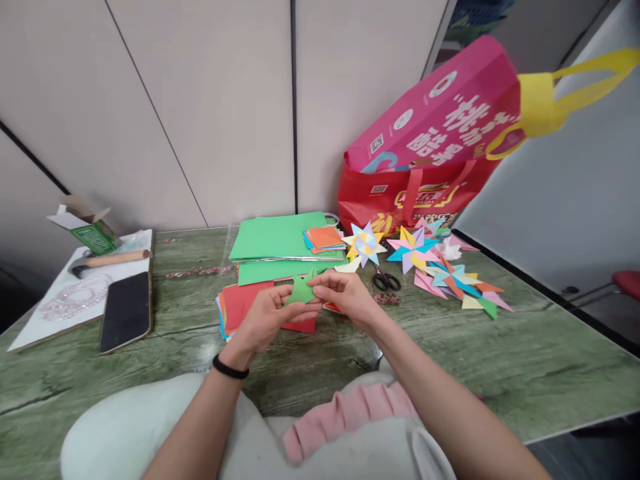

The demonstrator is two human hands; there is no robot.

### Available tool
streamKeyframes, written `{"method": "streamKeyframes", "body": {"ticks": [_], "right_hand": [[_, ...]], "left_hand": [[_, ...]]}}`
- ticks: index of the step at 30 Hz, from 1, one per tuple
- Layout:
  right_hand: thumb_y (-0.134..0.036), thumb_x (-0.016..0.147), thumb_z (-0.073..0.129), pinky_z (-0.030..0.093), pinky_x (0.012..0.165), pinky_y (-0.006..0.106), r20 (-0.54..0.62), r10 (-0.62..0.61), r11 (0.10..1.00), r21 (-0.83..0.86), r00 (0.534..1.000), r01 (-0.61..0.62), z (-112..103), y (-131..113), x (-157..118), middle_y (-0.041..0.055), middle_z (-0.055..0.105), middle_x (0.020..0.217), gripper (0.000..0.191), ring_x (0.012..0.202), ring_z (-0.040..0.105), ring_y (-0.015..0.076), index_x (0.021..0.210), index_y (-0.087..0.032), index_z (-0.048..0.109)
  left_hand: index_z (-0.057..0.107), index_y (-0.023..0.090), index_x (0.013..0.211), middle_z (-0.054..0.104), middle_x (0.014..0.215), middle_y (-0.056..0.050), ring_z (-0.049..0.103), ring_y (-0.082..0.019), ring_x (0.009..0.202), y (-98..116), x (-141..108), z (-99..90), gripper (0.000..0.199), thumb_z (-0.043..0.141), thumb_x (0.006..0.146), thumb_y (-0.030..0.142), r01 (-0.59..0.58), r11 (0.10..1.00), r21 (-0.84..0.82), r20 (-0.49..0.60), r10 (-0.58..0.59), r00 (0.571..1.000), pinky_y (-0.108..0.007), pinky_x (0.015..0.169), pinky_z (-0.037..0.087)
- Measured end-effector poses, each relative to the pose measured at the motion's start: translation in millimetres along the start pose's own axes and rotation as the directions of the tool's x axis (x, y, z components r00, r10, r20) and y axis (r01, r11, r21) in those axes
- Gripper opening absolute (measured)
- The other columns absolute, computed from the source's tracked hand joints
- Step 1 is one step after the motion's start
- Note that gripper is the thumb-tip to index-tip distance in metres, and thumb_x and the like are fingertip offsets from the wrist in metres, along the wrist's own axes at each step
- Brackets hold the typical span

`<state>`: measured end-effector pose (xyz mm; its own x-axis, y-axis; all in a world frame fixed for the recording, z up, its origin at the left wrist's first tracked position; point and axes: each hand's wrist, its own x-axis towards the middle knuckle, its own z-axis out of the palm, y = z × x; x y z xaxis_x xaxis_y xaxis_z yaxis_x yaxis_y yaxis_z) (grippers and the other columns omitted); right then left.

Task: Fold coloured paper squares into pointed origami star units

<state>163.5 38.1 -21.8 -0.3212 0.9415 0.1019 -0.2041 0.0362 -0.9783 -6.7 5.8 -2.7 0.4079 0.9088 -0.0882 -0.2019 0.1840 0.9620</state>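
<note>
A small folded piece of green paper (301,291) is held up between my hands over the middle of the table. My left hand (267,315) grips its left and lower side, with the fingers beneath it. At its right edge, my right hand (349,295) pinches the paper between thumb and fingers. Red paper sheets (243,303) lie in a stack behind and below my left hand. Just beyond both hands are large green sheets (280,239), with small orange squares (325,237) on top.
Black scissors (387,280) and folded paper stars (413,249) lie to the right, before a red bag (370,200). At left are a phone (127,312), a wooden-handled tool (117,258) and a green box (93,237).
</note>
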Motion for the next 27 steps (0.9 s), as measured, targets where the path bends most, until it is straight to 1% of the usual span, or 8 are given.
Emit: {"method": "streamKeyframes", "body": {"ticks": [4, 7, 11, 14, 18, 20, 25, 27], "right_hand": [[-0.031, 0.059, 0.075, 0.048, 0.064, 0.025, 0.094, 0.051, 0.991, 0.118, 0.994, -0.062, -10, -2, 2, 0.0009, 0.067, 0.076, 0.025, 0.066, 0.060, 0.0107, 0.079, -0.017, 0.070], [-0.030, 0.060, 0.074, 0.049, 0.064, 0.025, 0.067, 0.018, 0.998, 0.065, 0.998, -0.022, -12, 0, 3, 0.0007, 0.067, 0.074, 0.024, 0.065, 0.060, 0.0107, 0.080, -0.017, 0.070], [-0.031, 0.063, 0.071, 0.048, 0.057, 0.024, 0.020, -0.090, 0.985, -0.143, 0.996, 0.092, -5, 4, 3, 0.0001, 0.065, 0.067, 0.021, 0.059, 0.059, 0.0112, 0.078, -0.016, 0.070], [-0.031, 0.063, 0.070, 0.047, 0.055, 0.024, 0.043, -0.112, 0.967, -0.227, 0.993, 0.119, -1, 6, 1, 0.0005, 0.065, 0.066, 0.022, 0.056, 0.057, 0.0109, 0.080, -0.016, 0.070], [-0.030, 0.066, 0.068, 0.046, 0.057, 0.024, 0.137, -0.107, 0.964, -0.227, 0.985, 0.136, -4, 3, 0, 0.0001, 0.064, 0.066, 0.025, 0.058, 0.056, 0.0107, 0.087, -0.017, 0.070], [-0.028, 0.067, 0.067, 0.047, 0.059, 0.024, 0.165, -0.107, 0.961, -0.237, 0.981, 0.145, -5, 3, 0, 0.0001, 0.064, 0.068, 0.024, 0.060, 0.057, 0.0109, 0.089, -0.017, 0.069], [-0.026, 0.068, 0.066, 0.048, 0.058, 0.026, 0.134, -0.114, 0.956, -0.255, 0.984, 0.146, 0, 10, 0, 0.0015, 0.064, 0.070, 0.022, 0.060, 0.057, 0.0119, 0.087, -0.016, 0.069], [-0.026, 0.067, 0.066, 0.048, 0.058, 0.026, 0.131, -0.114, 0.958, -0.250, 0.985, 0.144, 1, 12, 1, 0.0015, 0.064, 0.069, 0.022, 0.060, 0.057, 0.0122, 0.086, -0.016, 0.069]], "left_hand": [[0.059, 0.013, 0.110, 0.066, 0.107, -0.014, 0.059, -0.026, 0.105, 7, -6, 0.9, 0.043, 0.069, 0.069, 0.022, 0.003, 0.998, -0.061, 0.132, 0.005, 0.991, -0.040, 0.094, 0.043], [0.058, 0.015, 0.111, 0.065, 0.110, -0.014, 0.058, -0.027, 0.106, 8, -6, 3.0, 0.045, 0.070, 0.068, 0.022, -0.006, 0.998, -0.065, 0.123, 0.014, 0.992, -0.040, 0.093, 0.044], [0.063, 0.014, 0.096, 0.070, 0.098, -0.010, 0.064, -0.025, 0.094, 1, 0, 3.4, 0.037, 0.074, 0.062, 0.022, -0.014, 0.997, 0.080, -0.009, 0.015, 1.000, -0.037, 0.088, 0.047], [0.062, 0.012, 0.086, 0.073, 0.081, -0.007, 0.068, -0.023, 0.080, -3, 3, 2.1, 0.033, 0.075, 0.060, 0.028, -0.010, 0.995, 0.101, -0.120, 0.022, 0.993, -0.038, 0.081, 0.051], [0.059, 0.013, 0.092, 0.072, 0.076, -0.005, 0.069, -0.022, 0.076, -2, 2, 2.4, 0.039, 0.076, 0.059, 0.028, 0.024, 0.995, 0.093, -0.113, -0.014, 0.994, -0.036, 0.077, 0.053], [0.059, 0.013, 0.090, 0.072, 0.073, -0.005, 0.069, -0.021, 0.073, -2, 2, 3.9, 0.038, 0.075, 0.059, 0.027, 0.026, 0.993, 0.111, -0.146, -0.010, 0.989, -0.034, 0.075, 0.053], [0.059, 0.013, 0.073, 0.071, 0.068, -0.002, 0.068, -0.020, 0.067, -5, 5, 7.4, 0.025, 0.074, 0.056, 0.023, -0.036, 0.944, 0.328, -0.292, 0.138, 0.946, -0.027, 0.061, 0.053], [0.060, 0.012, 0.073, 0.071, 0.067, -0.002, 0.068, -0.020, 0.067, -6, 5, 8.0, 0.023, 0.073, 0.056, 0.019, -0.032, 0.940, 0.340, -0.303, 0.142, 0.942, -0.027, 0.061, 0.053]]}}
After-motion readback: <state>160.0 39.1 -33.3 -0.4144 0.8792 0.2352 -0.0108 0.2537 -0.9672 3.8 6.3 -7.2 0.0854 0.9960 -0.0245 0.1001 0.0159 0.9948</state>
